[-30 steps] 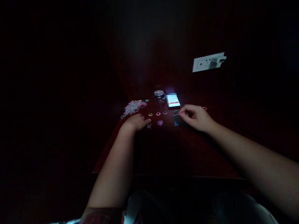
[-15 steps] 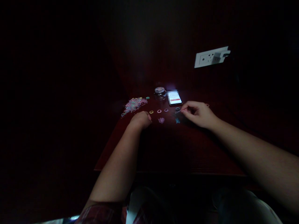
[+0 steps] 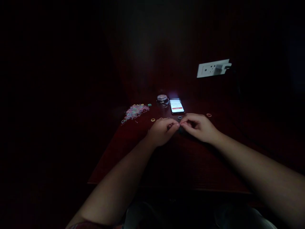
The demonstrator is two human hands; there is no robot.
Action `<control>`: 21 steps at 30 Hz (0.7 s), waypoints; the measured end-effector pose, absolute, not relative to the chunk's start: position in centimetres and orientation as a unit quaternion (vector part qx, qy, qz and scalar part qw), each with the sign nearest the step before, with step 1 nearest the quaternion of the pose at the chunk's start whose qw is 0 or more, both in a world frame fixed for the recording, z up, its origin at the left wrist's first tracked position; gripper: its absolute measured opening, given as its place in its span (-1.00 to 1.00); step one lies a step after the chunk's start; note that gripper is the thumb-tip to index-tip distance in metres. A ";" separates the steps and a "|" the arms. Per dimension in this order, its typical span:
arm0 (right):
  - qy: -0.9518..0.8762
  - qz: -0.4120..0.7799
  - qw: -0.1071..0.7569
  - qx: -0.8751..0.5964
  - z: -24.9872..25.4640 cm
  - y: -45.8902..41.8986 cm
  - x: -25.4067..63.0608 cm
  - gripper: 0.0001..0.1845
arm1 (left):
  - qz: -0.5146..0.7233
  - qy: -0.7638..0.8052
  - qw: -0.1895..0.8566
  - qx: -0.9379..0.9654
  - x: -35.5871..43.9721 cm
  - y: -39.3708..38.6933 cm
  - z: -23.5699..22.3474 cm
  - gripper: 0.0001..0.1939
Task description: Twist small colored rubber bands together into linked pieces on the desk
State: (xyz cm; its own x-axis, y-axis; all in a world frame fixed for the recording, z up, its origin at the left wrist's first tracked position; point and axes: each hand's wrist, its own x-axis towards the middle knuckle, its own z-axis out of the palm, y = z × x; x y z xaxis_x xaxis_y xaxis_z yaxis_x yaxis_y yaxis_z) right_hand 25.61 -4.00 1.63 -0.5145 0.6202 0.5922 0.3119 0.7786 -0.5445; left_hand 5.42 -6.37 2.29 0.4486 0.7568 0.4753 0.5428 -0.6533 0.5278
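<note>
My left hand [image 3: 164,131] and my right hand [image 3: 200,128] meet fingertip to fingertip just above the table. Both are closed in a pinch. What sits between the fingertips is mostly hidden; half a second earlier a thin pale elastic band showed in my right fingers. Under them, a few small blue bands [image 3: 181,130] are partly covered. Just beyond lies a grey ring-shaped hair tie [image 3: 180,118]; a yellow hair tie [image 3: 152,120] rests left of it. Between these, other ties are mostly hidden by my left hand. A pink hair tie [image 3: 209,115] lies beyond my right wrist.
A heap of small coloured elastic bands [image 3: 136,112] covers the table's far left, with a green hair tie [image 3: 149,105] beside it. Behind my hands stand a round lidded jar [image 3: 162,100] and a lit phone [image 3: 177,106]. A wall socket [image 3: 209,69] holds a plug.
My left hand has moved right and now touches my right hand's fingertips, covering the purple bands. My right hand has shifted slightly left. The view has tilted up a little.
</note>
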 end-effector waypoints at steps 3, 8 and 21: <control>-0.851 0.188 0.412 -0.265 1.6 -4.1 25.6 -0.88 | 0.360 0.381 0.176 0.833 5.9 -6.5 2.0 -0.74; -0.851 0.182 0.414 -0.266 1.6 -4.1 25.7 -0.89 | 0.378 0.404 0.163 0.817 5.7 -6.2 2.1 -0.82; -0.836 0.212 0.412 -0.295 1.1 -3.7 25.8 -0.86 | 0.416 0.410 0.158 0.796 5.3 -5.4 1.4 -0.91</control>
